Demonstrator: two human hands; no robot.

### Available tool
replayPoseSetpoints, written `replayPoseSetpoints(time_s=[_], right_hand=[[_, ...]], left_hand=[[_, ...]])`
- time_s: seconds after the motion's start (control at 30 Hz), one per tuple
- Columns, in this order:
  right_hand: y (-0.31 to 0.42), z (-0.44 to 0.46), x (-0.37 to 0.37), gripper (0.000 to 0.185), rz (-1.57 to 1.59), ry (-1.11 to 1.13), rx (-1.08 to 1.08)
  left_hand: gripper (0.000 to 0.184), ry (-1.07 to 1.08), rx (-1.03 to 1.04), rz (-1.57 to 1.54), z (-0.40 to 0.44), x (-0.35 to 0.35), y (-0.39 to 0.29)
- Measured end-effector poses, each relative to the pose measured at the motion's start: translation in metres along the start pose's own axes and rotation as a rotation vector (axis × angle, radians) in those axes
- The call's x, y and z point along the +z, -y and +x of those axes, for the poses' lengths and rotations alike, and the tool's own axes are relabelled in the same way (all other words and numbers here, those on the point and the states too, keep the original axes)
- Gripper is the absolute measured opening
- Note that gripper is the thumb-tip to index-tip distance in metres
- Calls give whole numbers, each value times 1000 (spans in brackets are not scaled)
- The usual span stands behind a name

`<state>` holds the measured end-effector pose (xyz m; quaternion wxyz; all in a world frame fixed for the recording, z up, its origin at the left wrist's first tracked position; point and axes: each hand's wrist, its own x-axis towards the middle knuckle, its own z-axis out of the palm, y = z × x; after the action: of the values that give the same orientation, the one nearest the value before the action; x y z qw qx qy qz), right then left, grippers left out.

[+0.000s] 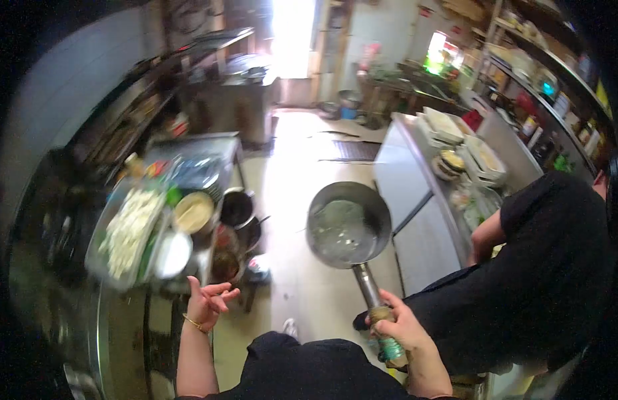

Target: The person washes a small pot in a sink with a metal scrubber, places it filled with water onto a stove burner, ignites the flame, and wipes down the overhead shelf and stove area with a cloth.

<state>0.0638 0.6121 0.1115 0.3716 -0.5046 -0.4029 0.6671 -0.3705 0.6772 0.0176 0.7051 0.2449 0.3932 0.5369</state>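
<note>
In my right hand (399, 330) is the wrapped handle of a metal saucepan (383, 230), my fingers closed round it. The pan is held out in front of me above the floor, with what looks like a little clear liquid and small pale bits inside. My left hand (212, 301) is raised at the left with fingers apart and nothing in it. It is nearest to the side table, where a clear tub of white chopped food (130, 230), a round container of pale yellow contents (194, 212) and a white bowl (173, 255) stand.
A co-worker in black (542, 267) bends over the right-hand counter (409, 143), close beside the pan. White trays (444, 127) are on that counter. Dark pots (237, 208) stand beside the left table. The tiled floor (292, 167) runs toward a bright doorway.
</note>
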Motion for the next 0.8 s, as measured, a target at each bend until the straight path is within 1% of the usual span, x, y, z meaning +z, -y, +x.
replayPoseSetpoints(time_s=[0.03,0.07,0.13,0.17,0.2,0.27,0.3,0.33,0.4,0.47,0.5,0.53,0.6,0.7,0.8], right_hand=[[8,17,-3,79,-11,-11,-10],[17,32,-12,79,-2,-50,-17],[37,63,-33,79,28,-113,-33],[45,78,-42,80,70,-141,-35],[51,95,-53,80,48,-179,-51],[60,130,-78,80,-16,-242,-75],[67,153,-95,78,-9,-262,-77],[73,177,-116,78,-31,-289,-78],[88,235,-161,78,-86,-314,-98],[117,301,-203,76,-127,-280,-96],[132,335,-219,76,-146,-266,-92],[146,375,-235,75,-182,-235,-154],[179,454,-264,74,-249,-181,-261],[258,555,-263,72,-102,-39,-228],[302,672,-264,71,13,97,-232]], left_hand=[[92,101,-26,-99,38,15,-18],[87,226,12,-217,87,31,-28],[83,165,48,-309,169,85,-51],[79,205,39,-340,210,102,-61],[70,240,69,-337,251,114,-66],[61,194,53,-369,322,135,-72],[54,139,23,-405,352,147,-75],[48,131,9,-421,380,154,-75],[41,187,6,-440,428,155,-69],[34,-113,-2,-463,457,165,-70],[31,-172,-52,-538,476,145,-69],[30,-228,-106,-600,496,127,-72],[36,-479,-30,-627,526,122,-80],[35,-450,101,-520,555,171,-95],[35,-221,97,-412,614,204,-78]])
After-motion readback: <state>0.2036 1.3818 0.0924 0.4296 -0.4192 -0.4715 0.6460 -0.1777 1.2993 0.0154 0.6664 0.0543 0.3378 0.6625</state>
